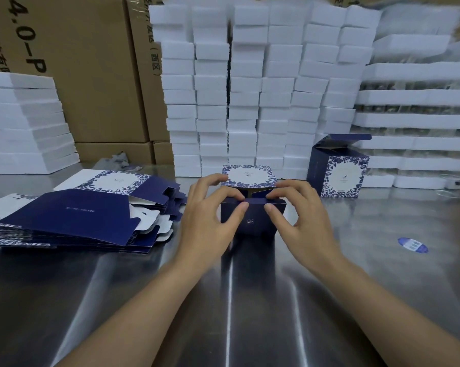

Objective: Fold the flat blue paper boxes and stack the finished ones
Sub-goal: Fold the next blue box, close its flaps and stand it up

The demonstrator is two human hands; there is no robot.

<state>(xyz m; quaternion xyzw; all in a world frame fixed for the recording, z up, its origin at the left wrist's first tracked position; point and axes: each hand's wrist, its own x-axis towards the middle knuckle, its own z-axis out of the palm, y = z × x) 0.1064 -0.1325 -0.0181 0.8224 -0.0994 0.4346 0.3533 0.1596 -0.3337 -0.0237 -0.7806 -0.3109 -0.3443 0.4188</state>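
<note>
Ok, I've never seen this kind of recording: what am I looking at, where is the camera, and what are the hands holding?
There is no machine here: one camera worn on the person's head looks down at their two bare hands. The left hand and right hand pinch the flaps of a half-folded box standing on a shiny metal table. To the left lies a pile of flat blanks; to the right stands one assembled box, its top flap open. White foam blocks and cardboard cartons are stacked behind.
</note>
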